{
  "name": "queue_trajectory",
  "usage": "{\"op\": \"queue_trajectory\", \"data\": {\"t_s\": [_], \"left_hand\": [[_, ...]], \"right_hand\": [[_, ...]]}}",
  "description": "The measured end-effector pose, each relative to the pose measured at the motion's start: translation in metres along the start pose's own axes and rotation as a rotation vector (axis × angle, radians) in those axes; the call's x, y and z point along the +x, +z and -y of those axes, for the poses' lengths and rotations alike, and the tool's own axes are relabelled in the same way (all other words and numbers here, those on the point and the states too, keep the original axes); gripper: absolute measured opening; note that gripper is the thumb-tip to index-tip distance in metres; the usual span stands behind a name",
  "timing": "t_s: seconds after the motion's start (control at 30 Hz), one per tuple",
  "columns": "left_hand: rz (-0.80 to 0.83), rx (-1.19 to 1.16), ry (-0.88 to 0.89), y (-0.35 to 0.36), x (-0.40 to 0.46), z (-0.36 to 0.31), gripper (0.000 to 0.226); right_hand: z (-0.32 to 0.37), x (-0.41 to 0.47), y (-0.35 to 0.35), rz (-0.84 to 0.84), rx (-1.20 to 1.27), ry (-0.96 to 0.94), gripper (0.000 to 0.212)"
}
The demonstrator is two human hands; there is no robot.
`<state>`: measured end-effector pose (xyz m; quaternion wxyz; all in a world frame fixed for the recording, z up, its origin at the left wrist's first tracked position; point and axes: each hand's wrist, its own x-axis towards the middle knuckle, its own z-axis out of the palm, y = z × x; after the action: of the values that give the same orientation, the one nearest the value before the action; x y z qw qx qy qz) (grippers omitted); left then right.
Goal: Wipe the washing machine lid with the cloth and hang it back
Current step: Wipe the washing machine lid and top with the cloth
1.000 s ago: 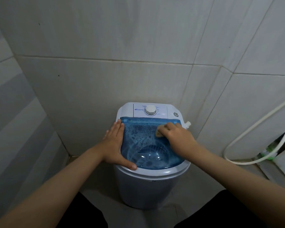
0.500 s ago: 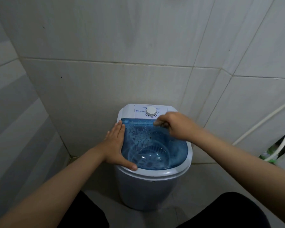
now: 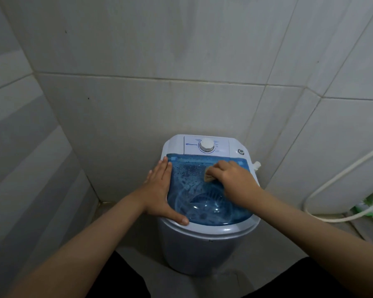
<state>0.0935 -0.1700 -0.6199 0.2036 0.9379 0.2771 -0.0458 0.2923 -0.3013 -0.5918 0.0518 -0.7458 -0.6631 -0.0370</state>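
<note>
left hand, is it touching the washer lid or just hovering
Touching. The head view shows the left hand pressed flat on the blue lid's left edge, thumb on the front rim.

Both forearms are bare from the bottom edge of the picture up to the wrists, with no sleeve, watch, band or ring showing on either. The left hand (image 3: 159, 190) and right hand (image 3: 235, 181) are ungloved, with short, plain nails on the fingers that show. Below the arms, dark black clothing covers the person's legs.
</note>
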Motion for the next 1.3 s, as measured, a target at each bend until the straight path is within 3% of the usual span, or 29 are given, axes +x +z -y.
{"op": "queue_trajectory", "data": {"t_s": [0.2,0.27,0.47,0.67,0.83,1.07,1.3], "left_hand": [[-0.014,0.015,0.003,0.0,0.0,0.001,0.163],[-0.022,0.019,0.001,0.001,0.0,0.001,0.163],[-0.014,0.021,0.001,-0.002,-0.003,-0.004,0.158],[-0.015,0.006,-0.002,-0.003,-0.004,-0.004,0.157],[-0.019,0.008,0.004,-0.004,-0.004,-0.003,0.156],[-0.018,0.032,-0.009,-0.002,-0.002,-0.001,0.16],[-0.035,0.031,-0.003,0.0,-0.002,-0.001,0.162]], "right_hand": [[0.012,-0.028,-0.017,0.179,-0.011,-0.113,0.05],[0.01,-0.019,-0.033,0.261,0.118,-0.103,0.049],[0.014,0.054,-0.037,0.025,0.138,-0.094,0.042],[0.027,0.101,0.001,0.01,0.019,-0.042,0.038],[0.03,0.08,0.011,-0.015,-0.059,-0.084,0.043],[0.037,0.014,0.0,0.054,0.034,-0.131,0.05],[0.032,-0.024,-0.02,0.236,0.081,-0.202,0.049]]}}
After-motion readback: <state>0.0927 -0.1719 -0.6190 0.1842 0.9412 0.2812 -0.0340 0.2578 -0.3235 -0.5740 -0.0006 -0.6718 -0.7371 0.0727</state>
